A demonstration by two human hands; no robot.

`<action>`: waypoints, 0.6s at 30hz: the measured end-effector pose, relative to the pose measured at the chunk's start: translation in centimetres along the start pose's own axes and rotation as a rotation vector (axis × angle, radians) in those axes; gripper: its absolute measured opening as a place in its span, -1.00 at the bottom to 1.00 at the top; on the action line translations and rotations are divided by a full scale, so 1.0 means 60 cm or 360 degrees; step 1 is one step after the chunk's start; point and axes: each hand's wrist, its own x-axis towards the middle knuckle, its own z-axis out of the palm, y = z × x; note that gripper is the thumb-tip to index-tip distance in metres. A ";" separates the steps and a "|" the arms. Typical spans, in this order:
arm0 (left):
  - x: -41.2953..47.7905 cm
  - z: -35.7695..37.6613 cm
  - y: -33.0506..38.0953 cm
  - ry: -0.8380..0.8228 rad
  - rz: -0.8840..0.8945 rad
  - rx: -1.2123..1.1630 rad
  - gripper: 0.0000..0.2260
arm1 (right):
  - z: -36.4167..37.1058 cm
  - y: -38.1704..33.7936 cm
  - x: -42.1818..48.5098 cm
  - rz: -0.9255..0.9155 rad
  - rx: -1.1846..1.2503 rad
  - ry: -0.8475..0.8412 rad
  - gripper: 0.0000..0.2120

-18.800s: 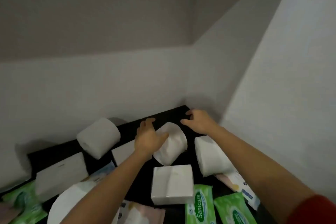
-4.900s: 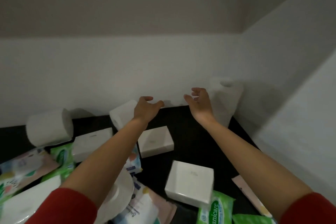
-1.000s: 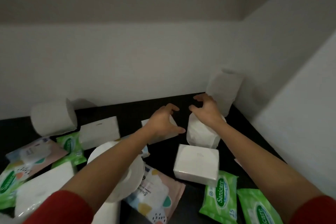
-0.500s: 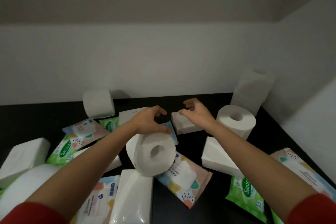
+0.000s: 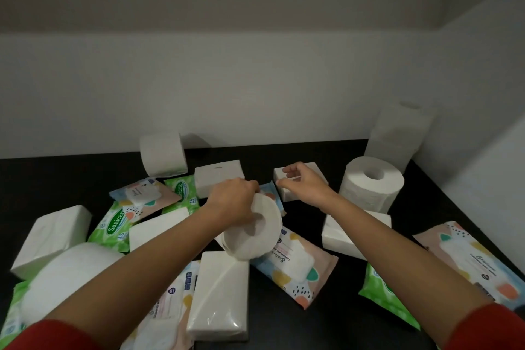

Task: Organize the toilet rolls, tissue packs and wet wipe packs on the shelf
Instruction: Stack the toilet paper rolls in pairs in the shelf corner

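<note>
Little of the sorting is done. In the back right corner of the shelf (image 5: pixel 71 179) stands what looks like a stack of rolls (image 5: pixel 397 133), though it is blurred, and one upright roll (image 5: pixel 372 182) sits just in front of it.

The left hand (image 5: pixel 233 202) grips a toilet roll (image 5: pixel 252 233), lifted and tilted over the middle of the shelf. The right hand (image 5: pixel 305 189) is loosely curled and empty, above a small tissue pack (image 5: pixel 286 196).

Everything else lies mixed. Another roll (image 5: pixel 163 153) lies on its side by the back edge, and a large roll (image 5: pixel 68 275) is at the front left. Tissue packs (image 5: pixel 218 295) and green wet wipe packs (image 5: pixel 116 224) overlap with a patterned wipe pack (image 5: pixel 295 261). The clutter between the held roll and that corner probably needs clearing.
</note>
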 end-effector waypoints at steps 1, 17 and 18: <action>0.000 -0.002 0.000 0.0024 -0.0024 0.0019 -0.48 | -0.001 0.002 -0.001 0.0007 0.0001 -0.0014 -0.57; 0.047 -0.062 -0.016 0.0227 -0.0384 -0.0641 -0.63 | -0.031 -0.002 -0.020 -0.0127 0.0457 -0.0299 -0.36; 0.052 -0.064 -0.013 0.0201 -0.0410 -0.0694 -0.65 | -0.036 0.000 -0.022 -0.0140 0.0493 -0.0350 -0.24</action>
